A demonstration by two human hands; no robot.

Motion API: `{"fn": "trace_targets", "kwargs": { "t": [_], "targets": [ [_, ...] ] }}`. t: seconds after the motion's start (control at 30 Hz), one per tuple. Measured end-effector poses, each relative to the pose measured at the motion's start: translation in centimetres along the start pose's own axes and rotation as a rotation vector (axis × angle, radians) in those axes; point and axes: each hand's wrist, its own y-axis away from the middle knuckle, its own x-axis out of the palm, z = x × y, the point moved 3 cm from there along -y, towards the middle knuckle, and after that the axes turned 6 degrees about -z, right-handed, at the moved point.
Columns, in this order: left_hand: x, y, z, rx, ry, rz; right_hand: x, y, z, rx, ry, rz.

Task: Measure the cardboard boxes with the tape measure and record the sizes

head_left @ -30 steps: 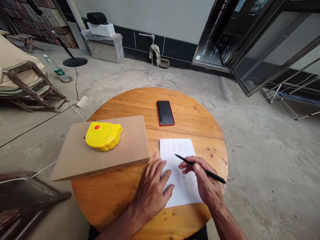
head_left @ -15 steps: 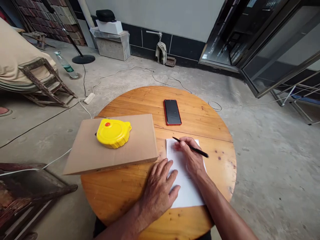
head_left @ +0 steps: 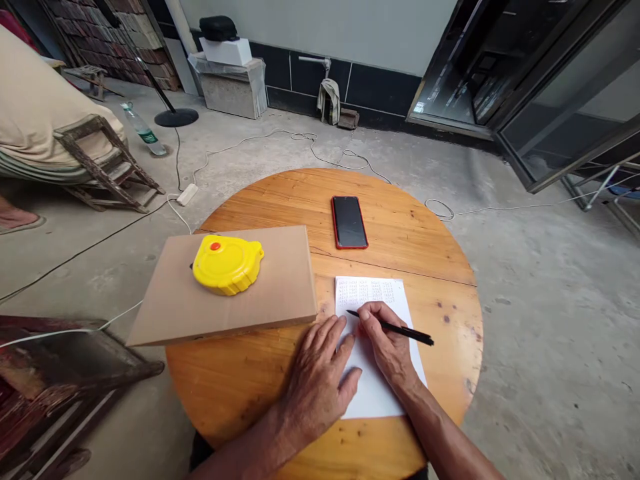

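Observation:
A black pen is pinched in my right hand, its tip pointing left just below several rows of small handwriting. The sheet of white paper lies under that hand on the round wooden table. Flat and with fingers stretched out, my left hand rests across the paper's left edge and the tabletop. Left of the paper is a cardboard box with a yellow tape measure on top. Whether the pen tip touches the paper I cannot tell.
A phone in a red case lies beyond the paper. White cable and a power strip are on the floor. A wooden chair, a plastic bottle and a person's foot are at the left.
My right hand and the pen have moved down the paper toward me, uncovering the written rows. The left hand stays about where it was. The view has shifted slightly.

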Motion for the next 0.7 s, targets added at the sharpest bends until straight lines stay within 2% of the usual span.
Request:
{"fn": "trace_targets", "kwargs": {
  "t": [0.13,0.3,0.4,0.53,0.63,0.7],
  "targets": [
    [-0.2,0.0,0.0,0.004,-0.003,-0.040,0.2,-0.2,0.2,0.004,0.036,-0.028],
    [-0.1,0.1,0.0,-0.008,0.007,-0.058,0.2,0.0,0.6,0.055,-0.059,-0.012],
    [0.0,0.2,0.0,-0.022,-0.005,-0.045,0.3,-0.7,1.1,-0.001,-0.008,0.033],
    [0.1,0.3,-0.1,-0.006,-0.016,-0.049,2.1,-3.4,1.6,-0.070,-0.010,0.139],
    [0.3,0.3,-0.1,0.010,-0.030,-0.062,3.0,-4.6,1.8,-0.101,-0.057,0.101],
    [0.5,0.4,0.0,0.008,-0.032,-0.079,2.9,-3.8,1.9,-0.121,-0.061,0.075]
  ]
}}
